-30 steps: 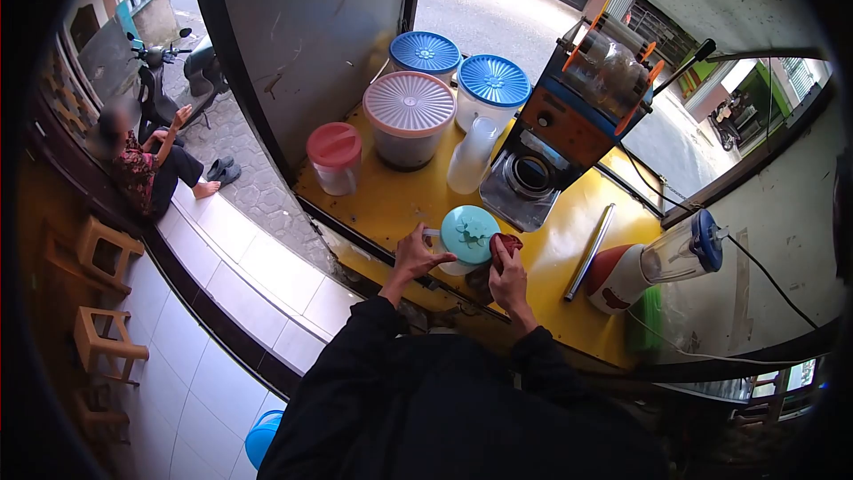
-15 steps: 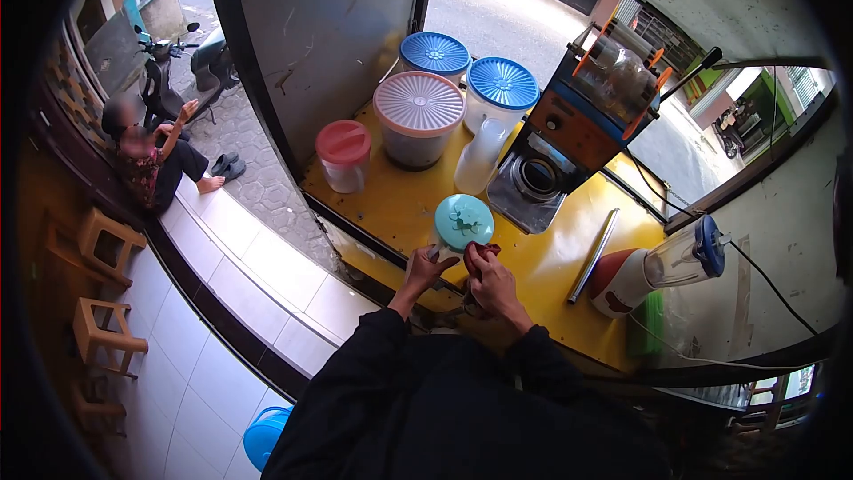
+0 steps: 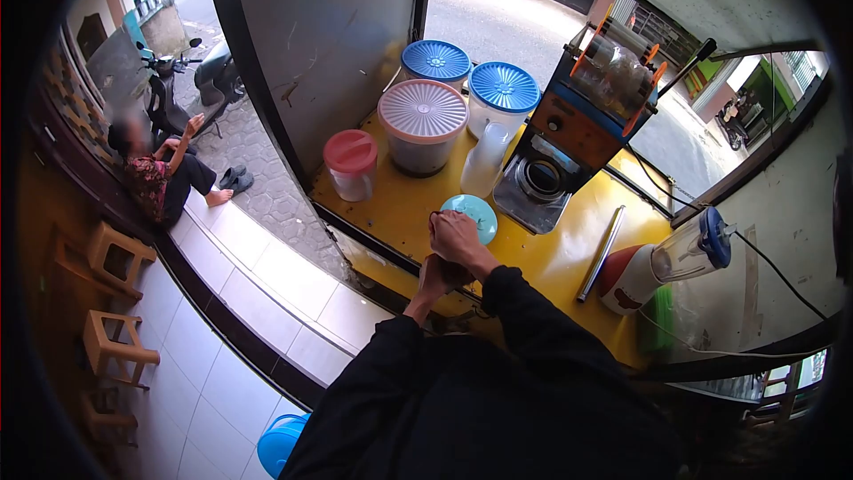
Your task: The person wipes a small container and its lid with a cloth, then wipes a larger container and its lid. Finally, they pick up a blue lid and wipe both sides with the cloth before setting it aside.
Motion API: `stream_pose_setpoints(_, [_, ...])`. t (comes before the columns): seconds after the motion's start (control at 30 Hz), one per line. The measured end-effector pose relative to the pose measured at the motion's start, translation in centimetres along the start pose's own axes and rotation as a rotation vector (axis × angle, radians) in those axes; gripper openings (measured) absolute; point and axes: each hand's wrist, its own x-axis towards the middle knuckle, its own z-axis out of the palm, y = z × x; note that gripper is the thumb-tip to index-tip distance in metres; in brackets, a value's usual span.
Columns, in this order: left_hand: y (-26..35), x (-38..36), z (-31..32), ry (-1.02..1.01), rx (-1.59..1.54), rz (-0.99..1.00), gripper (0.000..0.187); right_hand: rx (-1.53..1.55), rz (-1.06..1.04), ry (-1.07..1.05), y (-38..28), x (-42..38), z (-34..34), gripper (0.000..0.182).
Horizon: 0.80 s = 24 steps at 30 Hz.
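A mint-green lidded container [image 3: 481, 213] sits near the front edge of the yellow counter, its lid partly covered by my right hand [image 3: 458, 238]. That hand is closed in a fist in front of the lid, and a dark red cloth peeks out by its fingers, mostly hidden. Just below and slightly left, my left hand [image 3: 432, 277] is curled close against the right wrist. Its fingers are largely out of sight, so what it grips cannot be made out.
Tubs with blue lids [image 3: 435, 60], a pink-lidded tub [image 3: 423, 114], a red-lidded jar [image 3: 350, 164] and a clear jug [image 3: 485, 160] stand behind. A cup-sealing machine [image 3: 569, 124], a metal tube [image 3: 601, 253] and a blender [image 3: 662, 262] are rightward. A person [image 3: 160, 169] sits at left.
My right hand has moved left and up, over the front of the green lid. The left hand is now lower, beneath the right one. The view has shifted slightly.
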Motion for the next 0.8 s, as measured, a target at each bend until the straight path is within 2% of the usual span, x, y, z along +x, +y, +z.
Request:
stream_pose_setpoints(0.03, [-0.1, 0.1, 0.0, -0.005, 0.01, 0.006, 0.027, 0.019, 0.03, -0.053, -0.1, 1.1, 0.0, 0.018])
stream_pose_setpoints(0.1, [-0.3, 0.3, 0.2, -0.028, 0.093, -0.178, 0.028, 0.051, 0.015, 0.036, 0.2, 2.9, 1.1, 0.017])
stream_pose_setpoints(0.13, [-1.2, 0.2, 0.8, -0.031, 0.1, -0.171, 0.028, 0.072, -0.003, 0.117, 0.4, 3.6, 1.3, 0.016])
stream_pose_setpoints(0.2, [-2.6, -0.1, 1.7, 0.133, -0.104, 0.028, 0.028, 0.067, -0.015, 0.155, 1.2, 4.6, 1.5, 0.015])
stream_pose_setpoints(0.23, [-1.3, 0.1, 0.9, 0.132, -0.102, 0.035, 0.028, 0.059, -0.028, 0.185, 1.9, 5.2, 1.9, 0.014])
stream_pose_setpoints(0.3, [1.0, -0.2, -0.2, -0.063, 0.236, -0.093, 0.028, 0.111, -0.002, 0.177, 2.8, 6.1, 1.9, 0.015])
stream_pose_setpoints(0.43, [1.1, -0.7, 0.2, -0.024, 0.117, -0.063, 0.027, 0.085, 0.13, 0.07, 4.3, 6.7, 0.6, 0.018])
stream_pose_setpoints(0.5, [0.9, -0.8, 1.2, -0.006, 0.037, -0.206, 0.032, 0.145, 0.184, 0.038, 6.4, 6.6, 0.8, 0.019])
stream_pose_setpoints(0.57, [0.1, -1.3, 2.6, 0.068, 0.087, -0.175, 0.034, 0.189, 0.219, -0.035, 7.3, 6.0, -0.4, 0.02])
stream_pose_setpoints(0.63, [-1.6, -1.7, 4.2, 0.156, 0.146, -0.109, 0.038, 0.238, 0.195, 0.037, 8.2, 5.4, -0.4, 0.022])
stream_pose_setpoints(0.7, [1.4, -1.5, 2.8, 0.204, 0.058, -0.136, 0.04, 0.332, 0.28, 0.018, 8.8, 5.2, -0.5, 0.022])
stream_pose_setpoints(0.8, [1.5, -1.6, 2.8, 0.201, 0.082, -0.142, 0.043, 0.384, 0.274, 0.071, 9.1, 4.8, -0.1, 0.021])
